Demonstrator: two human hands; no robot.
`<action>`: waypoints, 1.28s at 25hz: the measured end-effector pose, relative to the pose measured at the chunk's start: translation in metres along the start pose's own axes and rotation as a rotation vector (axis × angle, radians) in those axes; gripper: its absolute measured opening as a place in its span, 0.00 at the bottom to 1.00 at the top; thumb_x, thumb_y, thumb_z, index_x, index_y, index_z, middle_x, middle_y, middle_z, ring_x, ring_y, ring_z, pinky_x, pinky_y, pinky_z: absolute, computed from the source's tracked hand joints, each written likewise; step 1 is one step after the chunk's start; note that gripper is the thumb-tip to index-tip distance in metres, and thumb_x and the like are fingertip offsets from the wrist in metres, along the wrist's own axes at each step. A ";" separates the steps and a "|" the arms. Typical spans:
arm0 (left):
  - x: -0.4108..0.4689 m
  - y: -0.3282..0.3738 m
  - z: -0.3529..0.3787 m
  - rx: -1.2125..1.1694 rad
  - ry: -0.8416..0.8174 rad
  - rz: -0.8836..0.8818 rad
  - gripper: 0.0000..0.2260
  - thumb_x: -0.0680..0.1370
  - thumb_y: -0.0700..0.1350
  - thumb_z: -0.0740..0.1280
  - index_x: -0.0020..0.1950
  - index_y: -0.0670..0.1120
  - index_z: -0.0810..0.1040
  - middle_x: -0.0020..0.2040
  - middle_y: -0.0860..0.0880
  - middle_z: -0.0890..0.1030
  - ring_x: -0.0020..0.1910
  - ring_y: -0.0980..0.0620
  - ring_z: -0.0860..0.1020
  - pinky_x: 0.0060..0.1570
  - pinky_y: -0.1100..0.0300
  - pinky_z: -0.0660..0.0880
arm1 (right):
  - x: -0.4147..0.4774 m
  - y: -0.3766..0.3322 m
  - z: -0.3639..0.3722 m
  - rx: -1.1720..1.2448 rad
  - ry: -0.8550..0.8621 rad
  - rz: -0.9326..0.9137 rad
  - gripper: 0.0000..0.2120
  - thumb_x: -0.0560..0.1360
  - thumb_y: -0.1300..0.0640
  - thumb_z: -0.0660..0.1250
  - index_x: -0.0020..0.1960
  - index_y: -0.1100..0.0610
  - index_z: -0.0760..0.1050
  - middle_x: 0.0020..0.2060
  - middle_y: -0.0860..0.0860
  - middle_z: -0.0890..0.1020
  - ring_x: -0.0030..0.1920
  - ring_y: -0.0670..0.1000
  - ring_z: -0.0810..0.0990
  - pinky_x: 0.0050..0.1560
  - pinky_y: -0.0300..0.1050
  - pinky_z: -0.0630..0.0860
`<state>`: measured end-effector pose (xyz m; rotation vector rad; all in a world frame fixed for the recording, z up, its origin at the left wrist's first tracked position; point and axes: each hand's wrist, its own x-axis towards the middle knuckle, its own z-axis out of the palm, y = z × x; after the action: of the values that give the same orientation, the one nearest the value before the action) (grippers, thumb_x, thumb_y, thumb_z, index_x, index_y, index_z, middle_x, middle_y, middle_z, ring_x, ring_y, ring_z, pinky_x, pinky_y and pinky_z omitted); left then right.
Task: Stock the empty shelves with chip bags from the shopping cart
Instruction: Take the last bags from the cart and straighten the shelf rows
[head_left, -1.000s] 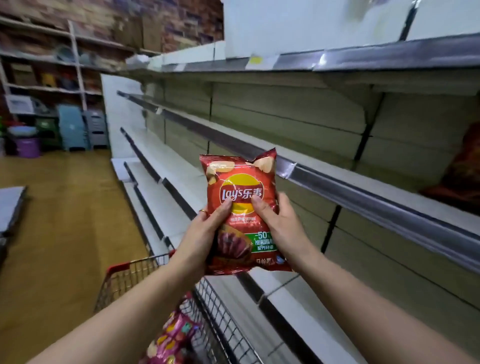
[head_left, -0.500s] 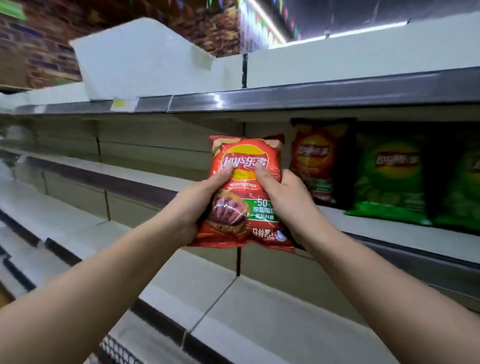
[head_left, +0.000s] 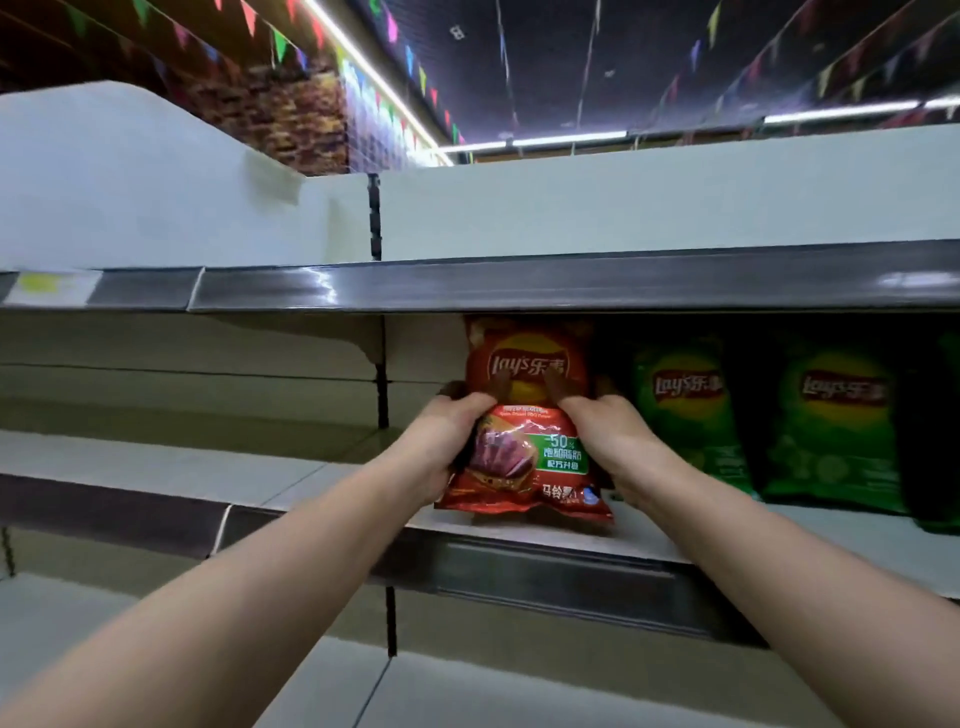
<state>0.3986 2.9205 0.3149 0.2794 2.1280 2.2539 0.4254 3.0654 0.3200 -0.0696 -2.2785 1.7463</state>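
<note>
A red Lay's chip bag (head_left: 524, 415) stands upright, its bottom at the front of the middle shelf (head_left: 519, 525). My left hand (head_left: 447, 431) grips its left side and my right hand (head_left: 608, 431) grips its right side, thumbs pressed on the front near the logo. The bag's upper half reaches into the shade under the shelf above. Whether another red bag stands right behind it is hidden. The shopping cart is out of view.
Green Lay's bags (head_left: 685, 415) (head_left: 836, 426) stand in a row to the right of the red one. The upper shelf's dark price rail (head_left: 467, 283) runs across just above the bag. Bare shelf boards (head_left: 156, 462) stretch to the left and below.
Both hands have carried the red bag forward and right, from in front of the shelving onto the middle shelf beside the green bags. The view has swung right and up, away from the cart.
</note>
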 end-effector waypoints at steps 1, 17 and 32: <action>0.005 0.001 0.002 -0.024 -0.011 0.011 0.18 0.76 0.49 0.67 0.63 0.42 0.72 0.47 0.41 0.83 0.44 0.44 0.82 0.46 0.51 0.79 | 0.002 0.000 0.000 -0.015 0.012 -0.014 0.21 0.79 0.49 0.60 0.65 0.60 0.66 0.44 0.56 0.80 0.44 0.56 0.81 0.45 0.48 0.78; 0.001 -0.007 -0.002 0.000 0.076 0.064 0.20 0.77 0.47 0.64 0.67 0.43 0.69 0.65 0.43 0.74 0.61 0.45 0.73 0.59 0.52 0.68 | -0.014 -0.005 -0.004 -0.660 0.176 -0.119 0.19 0.79 0.48 0.57 0.58 0.63 0.72 0.50 0.59 0.77 0.54 0.61 0.77 0.49 0.47 0.73; -0.214 -0.102 -0.139 0.228 0.815 0.130 0.24 0.66 0.48 0.71 0.59 0.48 0.69 0.60 0.43 0.74 0.57 0.47 0.75 0.54 0.56 0.75 | -0.142 0.041 0.221 0.151 -0.480 -0.784 0.20 0.75 0.61 0.65 0.64 0.65 0.64 0.57 0.57 0.70 0.56 0.46 0.68 0.57 0.32 0.65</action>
<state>0.5780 2.7591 0.1831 -0.6341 2.7919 2.4637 0.5039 2.8403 0.2023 1.2092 -1.9883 1.5653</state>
